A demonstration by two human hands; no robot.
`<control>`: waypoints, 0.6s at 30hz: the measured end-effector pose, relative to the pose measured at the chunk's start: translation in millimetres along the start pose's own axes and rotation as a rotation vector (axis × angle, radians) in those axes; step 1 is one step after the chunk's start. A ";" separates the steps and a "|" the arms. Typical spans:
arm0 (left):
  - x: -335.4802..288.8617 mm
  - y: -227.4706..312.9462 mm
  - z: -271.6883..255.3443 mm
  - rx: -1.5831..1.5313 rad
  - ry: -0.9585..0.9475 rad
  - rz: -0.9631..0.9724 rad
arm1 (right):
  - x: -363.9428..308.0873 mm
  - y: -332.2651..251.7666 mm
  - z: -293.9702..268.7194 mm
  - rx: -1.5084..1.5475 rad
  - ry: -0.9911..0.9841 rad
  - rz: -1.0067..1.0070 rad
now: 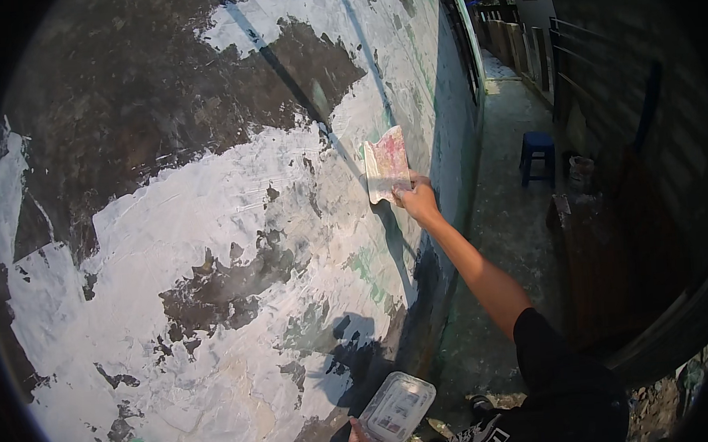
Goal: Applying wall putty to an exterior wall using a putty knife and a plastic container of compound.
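My right hand [419, 198] is closed on the edge of a flat putty spreader [387, 163], pale with pinkish-red stains. The arm reaches out to the wall [208, 181], and the spreader is at its surface. White putty covers much of that wall in rough patches, with dark grey bare areas between them. Low in the picture, my left hand [364, 440] grips one side of a shallow, see-through plastic container [397, 408] smeared with white. How much putty is inside I cannot make out.
A narrow concrete path [506, 213] runs along the wall on the right. On it stands a blue plastic stool [536, 157]. A whitish bucket [581, 171] and a brown wooden table [613, 271] are in shade farther right. My shoe [481, 406] shows below.
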State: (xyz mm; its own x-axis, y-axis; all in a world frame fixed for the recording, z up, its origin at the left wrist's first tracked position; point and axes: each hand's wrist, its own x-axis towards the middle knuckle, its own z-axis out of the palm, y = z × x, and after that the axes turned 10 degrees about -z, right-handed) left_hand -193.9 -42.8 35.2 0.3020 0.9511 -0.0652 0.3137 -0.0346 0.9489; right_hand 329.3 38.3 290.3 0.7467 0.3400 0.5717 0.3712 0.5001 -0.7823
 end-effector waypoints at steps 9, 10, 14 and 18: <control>15.1 24.7 5.2 -0.464 0.029 -0.137 | -8.8 -8.8 -9.7 0.004 -0.049 -0.109; 15.1 25.9 6.7 -0.512 0.025 -0.154 | -11.2 -10.1 -9.1 0.045 -0.138 -0.157; 11.8 27.5 9.4 -0.692 0.008 -0.230 | -38.1 -37.0 7.9 -0.141 -0.174 -0.239; 9.8 15.1 4.4 -0.637 0.010 -0.252 | -37.3 -39.3 20.0 -0.037 -0.049 -0.267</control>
State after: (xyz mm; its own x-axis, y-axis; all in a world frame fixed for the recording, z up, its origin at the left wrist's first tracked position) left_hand -182.2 -35.4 47.5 0.2798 0.9095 -0.3075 -0.2182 0.3722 0.9021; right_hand 275.9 21.8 304.7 0.5923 0.2389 0.7695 0.5719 0.5481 -0.6104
